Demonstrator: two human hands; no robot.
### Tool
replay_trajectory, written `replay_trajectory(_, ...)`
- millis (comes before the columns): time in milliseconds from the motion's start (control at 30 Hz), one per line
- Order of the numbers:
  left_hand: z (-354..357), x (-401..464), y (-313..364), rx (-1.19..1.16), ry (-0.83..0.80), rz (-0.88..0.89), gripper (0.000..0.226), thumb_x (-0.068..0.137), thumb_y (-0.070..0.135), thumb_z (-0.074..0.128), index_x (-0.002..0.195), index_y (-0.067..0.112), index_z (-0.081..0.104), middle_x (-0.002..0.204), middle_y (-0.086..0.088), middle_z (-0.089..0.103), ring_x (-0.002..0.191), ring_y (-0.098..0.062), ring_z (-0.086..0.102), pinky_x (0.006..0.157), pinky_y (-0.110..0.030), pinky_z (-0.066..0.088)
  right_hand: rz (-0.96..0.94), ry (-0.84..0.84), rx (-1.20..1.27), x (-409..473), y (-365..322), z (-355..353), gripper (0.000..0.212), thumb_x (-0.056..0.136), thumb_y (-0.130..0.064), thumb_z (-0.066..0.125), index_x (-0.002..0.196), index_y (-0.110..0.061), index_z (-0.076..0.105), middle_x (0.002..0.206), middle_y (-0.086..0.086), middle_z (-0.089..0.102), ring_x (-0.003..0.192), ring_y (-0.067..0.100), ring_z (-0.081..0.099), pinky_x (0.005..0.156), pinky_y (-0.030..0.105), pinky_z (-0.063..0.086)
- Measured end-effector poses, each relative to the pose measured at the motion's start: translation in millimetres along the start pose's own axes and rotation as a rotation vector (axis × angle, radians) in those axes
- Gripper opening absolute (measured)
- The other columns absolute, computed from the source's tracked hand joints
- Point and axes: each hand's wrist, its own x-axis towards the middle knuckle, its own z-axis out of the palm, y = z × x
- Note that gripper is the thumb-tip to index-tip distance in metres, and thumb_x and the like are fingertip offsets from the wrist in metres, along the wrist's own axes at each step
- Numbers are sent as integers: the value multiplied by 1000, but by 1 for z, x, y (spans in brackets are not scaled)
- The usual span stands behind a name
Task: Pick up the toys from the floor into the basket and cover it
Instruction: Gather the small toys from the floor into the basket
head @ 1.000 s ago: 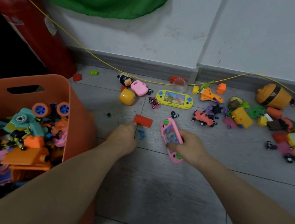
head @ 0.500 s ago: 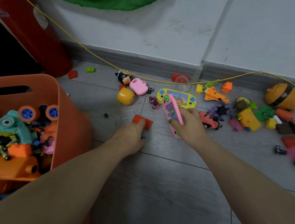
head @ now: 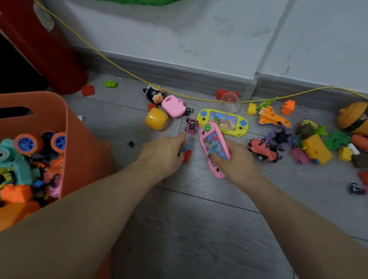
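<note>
Right hand [head: 236, 163] has its grip wrapped round the pink handheld water game [head: 212, 151], tilted just above the floor [head: 200, 236]. Left hand [head: 164, 152] is curled over a red brick [head: 187, 156] and a small blue piece [head: 185, 149] — clenched on them, it seems. Orange basket [head: 71, 128] sits near left, heaped with toys — more lie scattered far right.

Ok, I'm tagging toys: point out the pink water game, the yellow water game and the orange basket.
pink water game [head: 213, 144], head view, screen.
yellow water game [head: 224, 120], head view, screen.
orange basket [head: 49, 101], head view, rear rim.
</note>
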Motion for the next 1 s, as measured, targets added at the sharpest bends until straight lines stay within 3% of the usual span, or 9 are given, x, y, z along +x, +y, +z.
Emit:
replay_trajectory(100, -3, 7, 2, 142, -109, 11, 39, 94, 31, 54, 126, 15, 37, 109, -13, 63, 96, -32, 62, 62, -36, 41, 9, -16, -35, -3, 6, 1, 33, 86, -26, 70, 117, -21, 63, 102, 10, 63, 99, 27, 56, 80, 34, 50)
replay_trajectory(233, -6, 13, 5, 192, -157, 10, 61, 94, 32, 56, 141, 8, 26, 116, -17, 63, 102, -33, 63, 66, -35, 43, 15, -13, -37, -8, 10, 1, 23, 83, -29, 72, 102, -28, 59, 99, 11, 60, 94, 25, 57, 74, 31, 47)
replay_trajectory(367, -10, 17, 6, 254, -261, 57, 56, 94, 34, 53, 142, 16, 32, 124, -16, 59, 109, -32, 60, 79, -40, 50, 22, 13, -6, -15, 7, -1, 20, 85, -23, 71, 99, -24, 57, 98, 10, 63, 90, 25, 60, 69, 30, 49)
replay_trajectory(567, -12, 10, 11, 286, -341, 65, 48, 93, 33, 58, 136, 18, 42, 129, -13, 56, 116, -30, 56, 86, -38, 47, 165, 71, 159, -29, 5, -7, 19, 87, -19, 69, 103, -16, 58, 92, -1, 64, 78, 17, 62, 60, 25, 48)
replay_trajectory(833, -17, -13, 17, 405, -544, 36, 47, 88, 20, 66, 132, 10, 54, 132, -13, 57, 118, -28, 57, 88, -35, 49, 319, 123, 418, -46, -9, -8, 14, 86, -18, 70, 98, -18, 63, 99, 4, 70, 87, 21, 68, 79, 37, 56)
replay_trajectory(1000, -37, -22, 17, 352, -551, 56, 36, 93, 24, 56, 127, 13, 55, 130, -13, 56, 115, -30, 56, 85, -31, 48, 345, 126, 670, -55, -42, -13, 10, 86, -11, 68, 93, -18, 67, 99, 12, 74, 89, 32, 72, 85, 52, 58)
